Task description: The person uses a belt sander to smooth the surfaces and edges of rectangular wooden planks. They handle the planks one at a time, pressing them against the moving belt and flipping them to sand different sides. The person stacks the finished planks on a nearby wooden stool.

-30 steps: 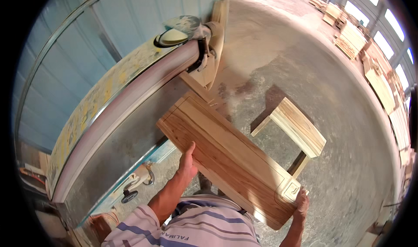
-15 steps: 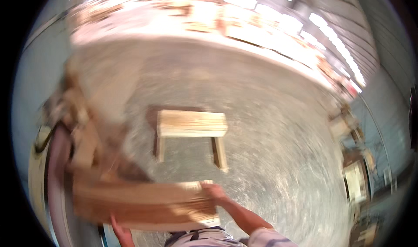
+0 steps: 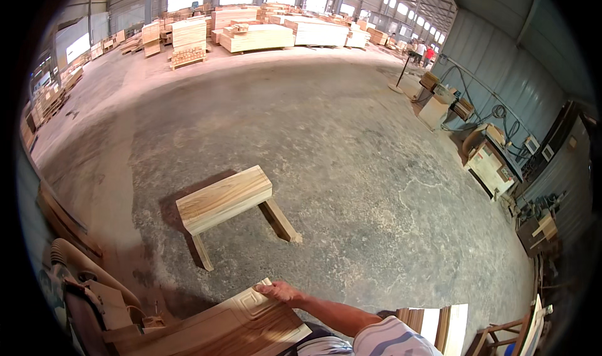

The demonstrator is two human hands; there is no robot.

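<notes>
My right hand (image 3: 280, 291) is closed on the far right corner of a wooden panel (image 3: 219, 321) at the bottom of the view. A groove pattern of rounded rectangles is cut into the panel's face, and its left end runs down out of sight beside a machine (image 3: 103, 302). My left hand is not in view. Ahead on the concrete floor, a short stack of wooden boards (image 3: 224, 198) lies across two wooden strips (image 3: 281, 221), apart from my hand.
A ribbed hose (image 3: 94, 268) curves over the machine at lower left. More boards (image 3: 433, 324) stand near my right arm, beside a wooden frame (image 3: 501, 337). Machines (image 3: 492, 168) line the right wall. Lumber stacks (image 3: 257, 37) and people (image 3: 424, 52) are far back.
My view has turned to the right and sharpened. The panel has shifted lower and now slants, with my right hand still on it. My left hand, earlier at its near edge, has left the view.
</notes>
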